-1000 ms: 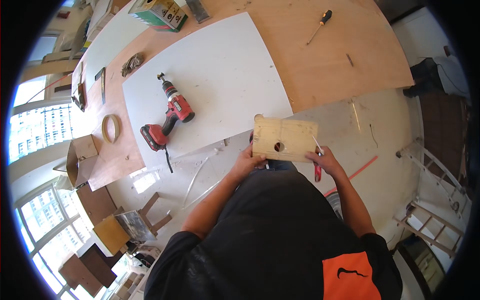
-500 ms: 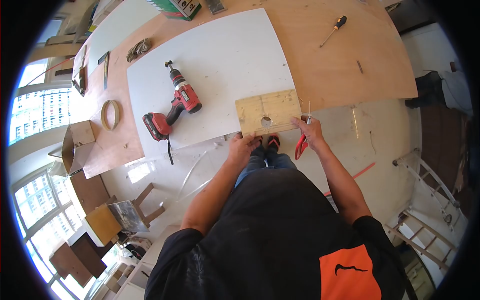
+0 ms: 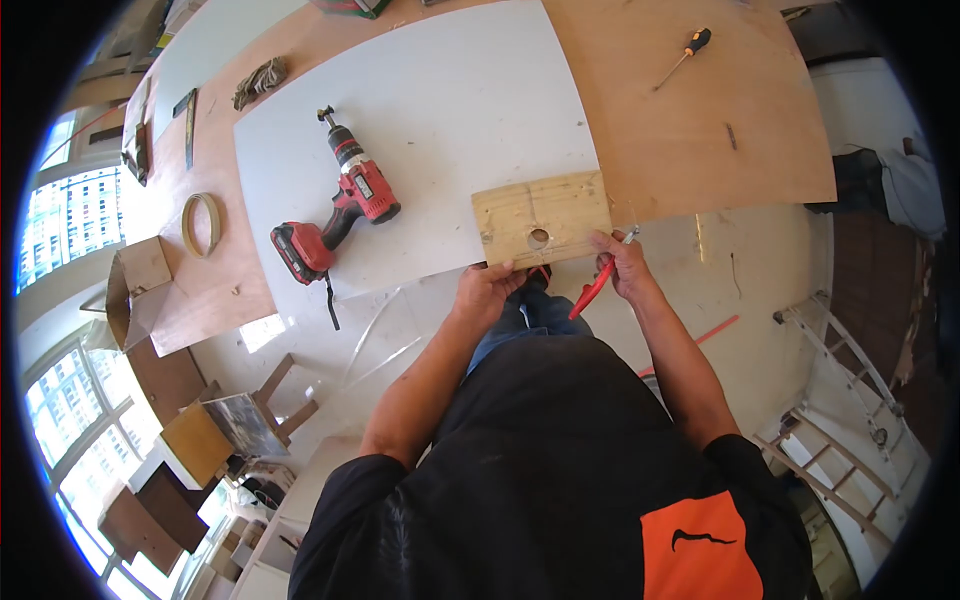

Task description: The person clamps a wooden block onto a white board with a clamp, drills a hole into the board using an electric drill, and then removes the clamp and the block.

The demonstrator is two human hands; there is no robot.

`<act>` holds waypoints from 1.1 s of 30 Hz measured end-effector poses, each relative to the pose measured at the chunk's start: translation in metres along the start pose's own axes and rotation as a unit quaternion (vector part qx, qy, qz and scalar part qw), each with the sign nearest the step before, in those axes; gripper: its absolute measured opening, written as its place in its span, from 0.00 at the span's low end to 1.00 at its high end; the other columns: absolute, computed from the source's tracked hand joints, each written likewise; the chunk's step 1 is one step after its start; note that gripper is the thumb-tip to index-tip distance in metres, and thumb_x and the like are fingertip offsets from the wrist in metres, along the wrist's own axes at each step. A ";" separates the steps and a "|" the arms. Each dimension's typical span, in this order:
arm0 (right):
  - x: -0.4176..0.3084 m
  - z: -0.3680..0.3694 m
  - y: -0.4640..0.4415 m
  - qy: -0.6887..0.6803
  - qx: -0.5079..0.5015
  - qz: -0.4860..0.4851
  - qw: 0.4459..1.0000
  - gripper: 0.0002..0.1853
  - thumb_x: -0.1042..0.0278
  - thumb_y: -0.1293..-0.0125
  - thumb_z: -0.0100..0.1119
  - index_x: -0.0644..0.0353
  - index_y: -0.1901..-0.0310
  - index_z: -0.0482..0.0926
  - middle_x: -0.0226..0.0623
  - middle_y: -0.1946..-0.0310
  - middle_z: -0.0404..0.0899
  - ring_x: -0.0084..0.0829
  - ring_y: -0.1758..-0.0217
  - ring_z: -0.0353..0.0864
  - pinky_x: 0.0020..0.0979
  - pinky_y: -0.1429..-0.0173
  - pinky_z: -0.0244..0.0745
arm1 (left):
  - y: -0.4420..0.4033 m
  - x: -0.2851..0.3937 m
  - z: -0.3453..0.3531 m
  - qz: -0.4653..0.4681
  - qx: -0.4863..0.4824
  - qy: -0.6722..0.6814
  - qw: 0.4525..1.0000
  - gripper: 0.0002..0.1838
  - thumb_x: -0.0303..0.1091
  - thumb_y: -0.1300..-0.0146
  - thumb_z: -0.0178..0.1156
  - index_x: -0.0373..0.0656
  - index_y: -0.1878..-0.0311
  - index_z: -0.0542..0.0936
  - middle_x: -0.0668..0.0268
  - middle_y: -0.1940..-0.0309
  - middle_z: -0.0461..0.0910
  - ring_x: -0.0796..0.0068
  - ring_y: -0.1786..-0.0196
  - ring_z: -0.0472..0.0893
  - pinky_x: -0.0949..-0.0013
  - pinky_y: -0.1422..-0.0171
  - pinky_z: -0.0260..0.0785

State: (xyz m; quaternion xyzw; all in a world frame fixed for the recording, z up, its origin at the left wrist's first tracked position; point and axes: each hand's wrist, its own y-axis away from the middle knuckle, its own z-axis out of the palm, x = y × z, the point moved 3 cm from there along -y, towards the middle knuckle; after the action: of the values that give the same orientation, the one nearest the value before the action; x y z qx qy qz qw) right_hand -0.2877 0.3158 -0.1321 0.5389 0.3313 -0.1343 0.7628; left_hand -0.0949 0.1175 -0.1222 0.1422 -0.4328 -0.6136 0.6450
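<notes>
A pale wooden board (image 3: 560,200) with a round hole near its near edge lies over the front edge of the white sheet. My left hand (image 3: 485,292) grips its near left corner, thumb on top, the fingers underneath partly hidden. At the near right corner, my right hand (image 3: 625,265) pinches the board while also holding a red-handled tool (image 3: 592,292), which looks like pliers. The tool's metal end points away from me, past my fingers. To the left, a red cordless drill (image 3: 365,190) with a bit fitted lies on its side.
The white sheet (image 3: 430,120) rests on a plywood table (image 3: 690,140). On the table are a screwdriver (image 3: 683,58), a coil of cord (image 3: 260,82), a square (image 3: 190,130) and a tape roll (image 3: 201,225). Ladders (image 3: 840,480) stand at right, wooden furniture (image 3: 235,425) at left.
The red-handled tool has swung in my right hand, its handles now pointing more to the left. The table has shifted slightly in view. Both hands stay on the board.
</notes>
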 end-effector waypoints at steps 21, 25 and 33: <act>-0.009 -0.005 0.001 -0.008 0.041 0.051 0.998 0.18 0.57 0.40 0.80 0.58 0.69 0.78 0.25 0.81 0.71 0.21 0.81 0.68 0.27 0.74 0.66 | -0.001 0.005 0.009 -0.078 0.051 0.018 0.995 0.21 0.25 0.31 0.62 0.33 0.36 0.77 0.54 0.41 0.83 0.55 0.39 0.83 0.51 0.35 0.76; -0.016 -0.010 -0.007 0.081 0.032 0.048 0.995 0.20 0.55 0.40 0.81 0.60 0.70 0.80 0.26 0.82 0.72 0.20 0.81 0.69 0.26 0.75 0.64 | -0.001 0.009 0.007 -0.112 0.073 -0.010 0.991 0.22 0.26 0.31 0.63 0.32 0.35 0.76 0.52 0.40 0.82 0.55 0.38 0.82 0.50 0.34 0.74; -0.027 -0.009 -0.005 0.156 0.011 0.043 0.987 0.22 0.51 0.41 0.82 0.60 0.70 0.81 0.25 0.83 0.73 0.18 0.82 0.68 0.25 0.77 0.60 | -0.001 0.010 0.009 -0.110 0.086 -0.014 0.990 0.26 0.34 0.31 0.66 0.29 0.35 0.75 0.50 0.42 0.83 0.55 0.39 0.82 0.51 0.35 0.74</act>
State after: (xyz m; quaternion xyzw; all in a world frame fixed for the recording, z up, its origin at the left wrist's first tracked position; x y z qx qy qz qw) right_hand -0.3139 0.3183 -0.1201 0.5752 0.4215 -0.0193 0.7008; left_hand -0.1036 0.1112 -0.1132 0.2352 -0.4743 -0.6435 0.5529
